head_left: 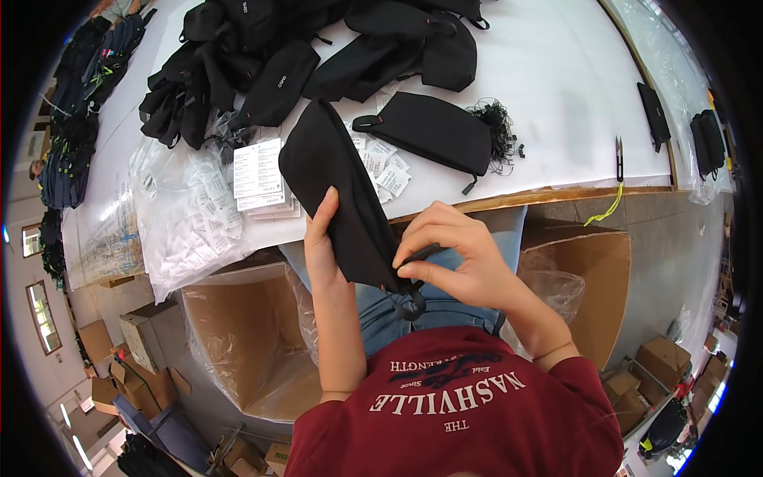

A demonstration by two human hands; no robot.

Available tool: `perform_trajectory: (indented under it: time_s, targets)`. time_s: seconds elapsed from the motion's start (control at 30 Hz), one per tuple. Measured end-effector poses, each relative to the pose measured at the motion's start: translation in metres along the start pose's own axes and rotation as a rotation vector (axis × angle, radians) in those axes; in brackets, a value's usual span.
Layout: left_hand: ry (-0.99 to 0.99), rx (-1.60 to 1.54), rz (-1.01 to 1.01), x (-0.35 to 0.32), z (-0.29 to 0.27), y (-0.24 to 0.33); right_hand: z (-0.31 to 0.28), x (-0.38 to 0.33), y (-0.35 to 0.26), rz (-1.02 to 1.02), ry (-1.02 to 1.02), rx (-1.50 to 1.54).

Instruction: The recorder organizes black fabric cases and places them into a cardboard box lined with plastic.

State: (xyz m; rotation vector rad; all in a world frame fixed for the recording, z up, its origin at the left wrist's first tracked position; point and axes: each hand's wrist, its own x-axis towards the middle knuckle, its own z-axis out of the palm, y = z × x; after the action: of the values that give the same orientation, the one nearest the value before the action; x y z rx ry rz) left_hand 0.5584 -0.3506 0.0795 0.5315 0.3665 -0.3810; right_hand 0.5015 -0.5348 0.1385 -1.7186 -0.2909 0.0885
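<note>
A black fabric pouch [322,163] is held tilted over my lap, just off the table's front edge. My left hand [322,242] grips its left side, with the thumb lying on the fabric. Along the pouch's lower right edge, my right hand [461,258] pinches with thumb and forefinger. A small dark piece shows beside those fingertips, possibly a zip pull; I cannot tell exactly. A loop tab [412,304] hangs from the pouch's bottom end. Another black pouch [433,131] lies flat on the table beyond my right hand.
Black pouches [278,79] are heaped at the far left. White printed cards [258,171], a plastic bag of labels [191,230] and a tangle of black cords [497,131] lie nearer. Thread snips [619,159] rest at the right. Open cardboard boxes [238,334] stand below the edge.
</note>
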Motion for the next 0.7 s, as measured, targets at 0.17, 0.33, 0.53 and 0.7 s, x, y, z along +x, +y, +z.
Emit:
perform_trajectory:
  time_s: [0.17,0.33,0.53,0.7]
  targets:
    - [0.011,0.003,0.023,-0.001,0.001,0.001,-0.001,-0.001,0.003,-0.020,-0.035,-0.022]
    - [0.003,0.023,0.073,0.004,0.002,0.000,-0.005,-0.003,0.005,-0.079,0.031,-0.170]
    - [0.102,0.067,0.049,-0.017,0.025,-0.009,0.001,-0.003,-0.008,-0.281,0.036,-0.822]
    - [-0.087,0.290,0.087,-0.042,0.005,0.002,-0.022,0.004,-0.006,-0.211,0.011,-0.674]
